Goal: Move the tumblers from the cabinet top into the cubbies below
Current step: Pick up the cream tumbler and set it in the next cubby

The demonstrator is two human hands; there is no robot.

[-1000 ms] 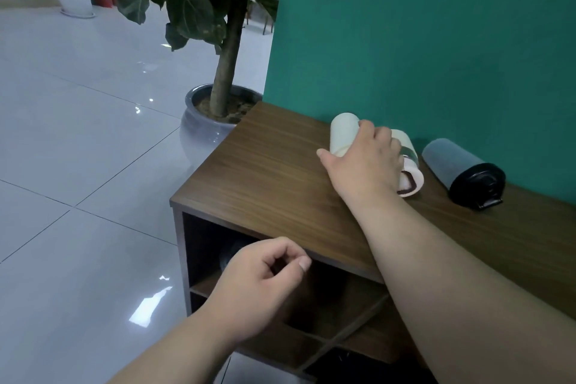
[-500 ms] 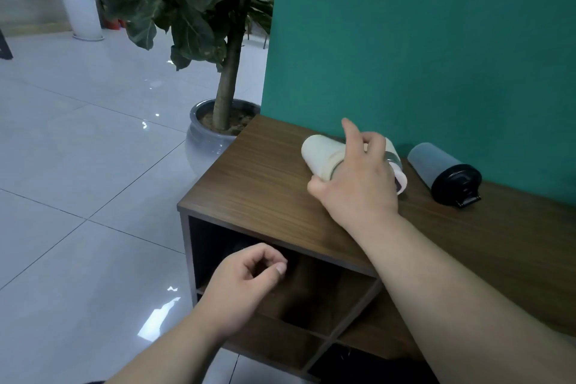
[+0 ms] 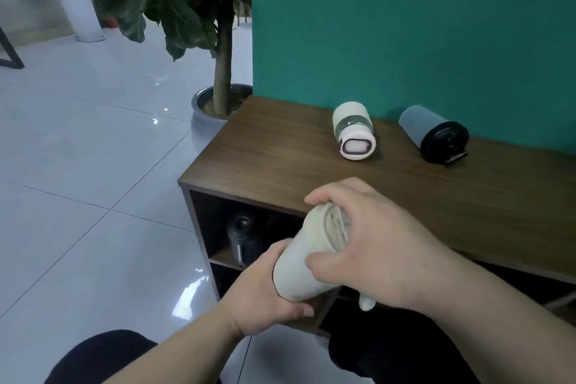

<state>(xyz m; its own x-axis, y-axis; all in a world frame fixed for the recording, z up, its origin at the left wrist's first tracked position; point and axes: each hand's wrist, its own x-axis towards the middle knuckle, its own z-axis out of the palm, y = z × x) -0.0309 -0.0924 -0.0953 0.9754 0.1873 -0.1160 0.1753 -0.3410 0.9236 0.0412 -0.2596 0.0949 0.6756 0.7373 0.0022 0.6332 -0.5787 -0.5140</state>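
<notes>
Below the cabinet top (image 3: 280, 159), both hands, left hand (image 3: 265, 287) and right hand (image 3: 371, 256), grip the cream tumbler (image 3: 299, 262) tight; next, probably slide it into a cubby (image 3: 249, 227).

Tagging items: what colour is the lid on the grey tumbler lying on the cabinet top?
Black lid, head view.

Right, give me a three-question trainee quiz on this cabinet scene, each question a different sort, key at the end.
1. True or false: both hands grip the cream tumbler.
2. How many tumblers lie on the cabinet top?
3. Multiple choice: what sits in the upper left cubby? A) a dark bottle B) a plate C) a book

Key
1. True: the left hand holds its lower end and the right hand its upper part.
2. Two: the white tumbler and the grey tumbler with a black lid, both on their sides.
3. A: the dark bottle.
</notes>
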